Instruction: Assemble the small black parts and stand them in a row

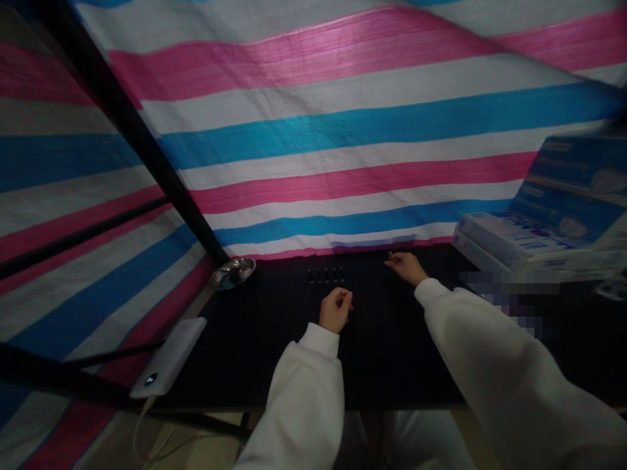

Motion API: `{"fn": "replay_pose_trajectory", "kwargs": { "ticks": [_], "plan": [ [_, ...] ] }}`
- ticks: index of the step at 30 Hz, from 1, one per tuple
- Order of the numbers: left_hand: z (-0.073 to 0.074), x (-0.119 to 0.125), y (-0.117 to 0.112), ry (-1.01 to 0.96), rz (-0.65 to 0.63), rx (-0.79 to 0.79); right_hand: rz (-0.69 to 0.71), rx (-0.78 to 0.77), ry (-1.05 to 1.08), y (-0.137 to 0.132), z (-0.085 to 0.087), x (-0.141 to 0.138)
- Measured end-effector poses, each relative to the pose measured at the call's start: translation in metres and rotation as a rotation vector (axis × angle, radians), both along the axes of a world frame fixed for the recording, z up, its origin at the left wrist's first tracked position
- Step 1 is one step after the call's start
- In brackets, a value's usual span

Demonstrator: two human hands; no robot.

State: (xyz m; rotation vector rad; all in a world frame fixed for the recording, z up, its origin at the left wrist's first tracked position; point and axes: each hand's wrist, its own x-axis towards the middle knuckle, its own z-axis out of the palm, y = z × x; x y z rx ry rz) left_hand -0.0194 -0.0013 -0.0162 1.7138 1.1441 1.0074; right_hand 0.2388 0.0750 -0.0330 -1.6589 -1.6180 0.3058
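Observation:
My left hand is over the middle of the black table, its fingers curled and pinched together; what they hold, if anything, is hidden. Just beyond it, several small dark cylinder-shaped pieces stand side by side in a short row. Farther back and to the right, my right hand has its thumb and fingertips closed, close to the table's far edge. A tiny piece with a pale tip shows at those fingertips, too small and dim to name.
A shiny metal bowl rests at the back left corner. A white power bank with a lit display and cable lies along the left edge. Blue and white boxes are stacked at right. Striped sheeting hangs behind, and a black frame post rises at left.

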Motion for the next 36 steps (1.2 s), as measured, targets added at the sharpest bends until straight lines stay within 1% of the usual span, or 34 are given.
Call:
{"fn": "replay_pose_trajectory", "kwargs": {
  "ticks": [2, 5, 11, 15, 21, 28, 33, 36],
  "plan": [
    [0.000, 0.000, -0.002, 0.035, -0.009, 0.017, -0.018, -0.010, -0.003, 0.008, -0.006, 0.003],
    [0.001, 0.001, -0.004, 0.090, 0.002, 0.051, -0.021, -0.013, 0.000, 0.017, -0.011, -0.001],
    [0.002, 0.000, -0.005, 0.139, 0.019, 0.072, -0.038, -0.070, -0.003, 0.024, -0.016, -0.008],
    [0.002, 0.000, -0.006, 0.129, 0.020, 0.073, -0.035, -0.124, -0.017, 0.023, -0.013, -0.008],
    [0.003, 0.001, -0.006, 0.127, 0.012, 0.074, 0.009, -0.235, -0.101, 0.022, -0.004, 0.002],
    [0.002, 0.001, -0.005, 0.150, 0.015, 0.092, 0.035, -0.294, -0.130, 0.023, -0.003, 0.005],
    [0.002, 0.000, -0.005, 0.148, 0.015, 0.103, 0.027, -0.356, -0.161, 0.021, -0.002, 0.004],
    [0.002, 0.000, -0.005, 0.143, 0.018, 0.094, 0.019, -0.390, -0.186, 0.017, 0.000, 0.007]
  ]
}}
